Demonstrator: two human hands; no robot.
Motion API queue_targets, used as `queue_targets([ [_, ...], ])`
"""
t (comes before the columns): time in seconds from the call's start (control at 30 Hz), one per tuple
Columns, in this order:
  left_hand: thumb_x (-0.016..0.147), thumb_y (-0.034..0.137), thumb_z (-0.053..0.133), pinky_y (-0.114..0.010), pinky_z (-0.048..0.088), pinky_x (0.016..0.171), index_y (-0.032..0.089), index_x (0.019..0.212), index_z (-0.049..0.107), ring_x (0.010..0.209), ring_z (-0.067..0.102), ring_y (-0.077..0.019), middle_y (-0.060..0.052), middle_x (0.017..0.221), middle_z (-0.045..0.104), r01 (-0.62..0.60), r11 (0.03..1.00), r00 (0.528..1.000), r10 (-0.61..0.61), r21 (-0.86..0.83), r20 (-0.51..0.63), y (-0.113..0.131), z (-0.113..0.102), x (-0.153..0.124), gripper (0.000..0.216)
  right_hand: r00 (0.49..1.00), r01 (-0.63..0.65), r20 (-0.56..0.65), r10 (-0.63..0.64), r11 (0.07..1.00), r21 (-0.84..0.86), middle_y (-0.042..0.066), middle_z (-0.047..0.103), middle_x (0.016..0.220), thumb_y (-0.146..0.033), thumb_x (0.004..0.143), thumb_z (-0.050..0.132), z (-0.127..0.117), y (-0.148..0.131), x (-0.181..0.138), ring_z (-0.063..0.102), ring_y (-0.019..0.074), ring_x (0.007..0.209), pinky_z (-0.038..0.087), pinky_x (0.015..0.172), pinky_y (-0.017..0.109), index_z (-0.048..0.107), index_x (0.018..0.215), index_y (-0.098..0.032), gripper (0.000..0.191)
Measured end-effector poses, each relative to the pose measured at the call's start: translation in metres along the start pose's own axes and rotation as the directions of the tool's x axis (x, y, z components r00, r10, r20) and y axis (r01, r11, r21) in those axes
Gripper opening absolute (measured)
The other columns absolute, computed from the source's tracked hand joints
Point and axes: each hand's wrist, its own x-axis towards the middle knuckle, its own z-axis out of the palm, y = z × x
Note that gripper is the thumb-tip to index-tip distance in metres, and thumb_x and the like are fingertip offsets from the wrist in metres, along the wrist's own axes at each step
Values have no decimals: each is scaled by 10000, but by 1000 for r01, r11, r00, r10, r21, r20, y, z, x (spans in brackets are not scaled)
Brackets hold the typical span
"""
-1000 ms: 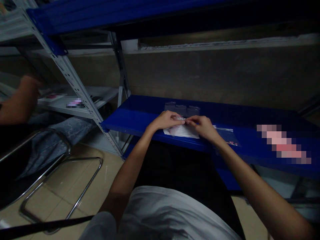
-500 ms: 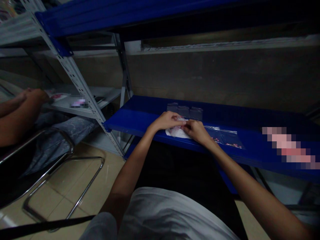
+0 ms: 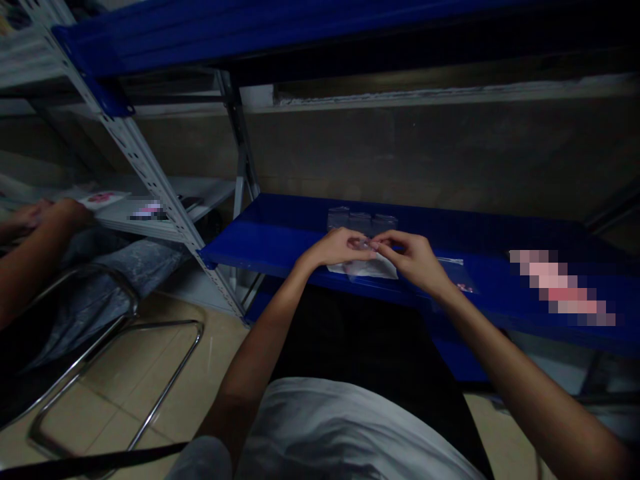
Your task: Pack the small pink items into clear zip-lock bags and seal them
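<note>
My left hand (image 3: 340,247) is closed on a small clear plastic bag (image 3: 366,244), held between thumb and fingers just above the shelf. Meeting it from the right, my right hand (image 3: 413,259) pinches the bag's edge with thumb and forefinger; whatever else is in the pinch is too small to make out. A white sheet (image 3: 377,268) lies under both hands at the shelf's front edge. Behind them several small clear zip bags (image 3: 361,221) lie in a row. Beyond my right wrist is a larger zip bag (image 3: 457,272) with small pink pieces in it, partly covered by my arm.
The blue shelf (image 3: 270,230) has an upper blue beam (image 3: 300,33) overhead and a grey perforated post (image 3: 145,163) at left. A pixelated pink object (image 3: 560,283) lies at right. On the left, another person's hands (image 3: 67,217) work near a chair frame (image 3: 167,373).
My right hand has opened out from a tighter curl and lifted slightly to the right. The plastic bag is raised off the white sheet, exposing more of it. The view has shifted slightly.
</note>
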Motion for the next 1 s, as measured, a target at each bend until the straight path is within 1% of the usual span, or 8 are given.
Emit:
queue_targets([
  [0.2, 797, 508, 766, -266, 454, 712, 129, 1122, 741, 776, 623, -141, -62, 906, 724, -13, 990, 998, 22, -139, 61, -2, 1, 1, 500, 999, 14, 43, -12, 999, -30, 72, 778, 933, -471, 916, 647, -9, -2, 1, 697, 246, 876, 510, 727, 329, 776, 942, -203, 299],
  [0.4, 790, 495, 777, -279, 482, 738, 120, 1092, 738, 778, 636, -142, -72, 903, 729, -10, 986, 998, 21, -165, 63, -5, 2, 3, 483, 992, 57, 115, -57, 998, 1, 80, 777, 960, -501, 910, 651, -14, -5, 5, 707, 264, 914, 529, 832, 379, 796, 917, -219, 317],
  [0.57, 790, 479, 780, -270, 476, 713, 129, 1111, 743, 765, 639, -139, -72, 908, 739, 4, 986, 999, 3, -168, 44, -4, 0, 2, 476, 996, -18, 84, 13, 998, 59, 79, 778, 936, -514, 885, 669, -16, -5, 6, 702, 257, 861, 541, 759, 364, 779, 934, -218, 319],
  [0.7, 795, 446, 785, -269, 491, 734, 122, 1128, 746, 812, 661, -148, -99, 965, 755, 2, 983, 1000, 1, -184, 14, -3, -4, 1, 466, 997, -79, -9, 80, 994, 75, 64, 764, 887, -480, 889, 662, -16, 9, 8, 667, 213, 736, 506, 650, 320, 763, 1017, -215, 311],
  [0.77, 797, 437, 785, -262, 488, 716, 113, 1123, 752, 789, 659, -146, -103, 939, 757, 11, 987, 1000, -13, -158, -11, -3, -7, 0, 462, 996, -86, -22, 87, 996, 13, 67, 772, 914, -441, 899, 641, -15, 24, 10, 672, 216, 753, 498, 669, 322, 766, 1015, -213, 284],
  [0.83, 797, 434, 786, -251, 479, 687, 108, 1115, 760, 751, 652, -141, -100, 900, 757, 32, 994, 998, -37, -103, -43, -2, -10, 0, 456, 997, -81, -21, 79, 990, -117, 73, 781, 929, -383, 897, 626, -13, 43, 10, 683, 230, 799, 494, 719, 333, 780, 969, -212, 241],
  [0.93, 802, 431, 783, -240, 477, 672, 108, 1124, 763, 742, 659, -141, -103, 896, 763, 62, 997, 995, -66, -46, -78, -1, -13, -1, 456, 998, -59, -20, 55, 944, -325, 90, 779, 932, -315, 894, 602, -8, 67, 10, 676, 239, 805, 481, 747, 338, 797, 953, -201, 233],
  [1.0, 801, 435, 784, -240, 484, 680, 109, 1138, 761, 760, 674, -149, -109, 908, 769, 72, 997, 993, -75, -27, -87, 0, -15, -2, 470, 1000, -10, 8, 14, 910, -415, 103, 761, 924, -287, 905, 588, -3, 77, 9, 664, 239, 795, 477, 751, 334, 805, 989, -190, 252],
])
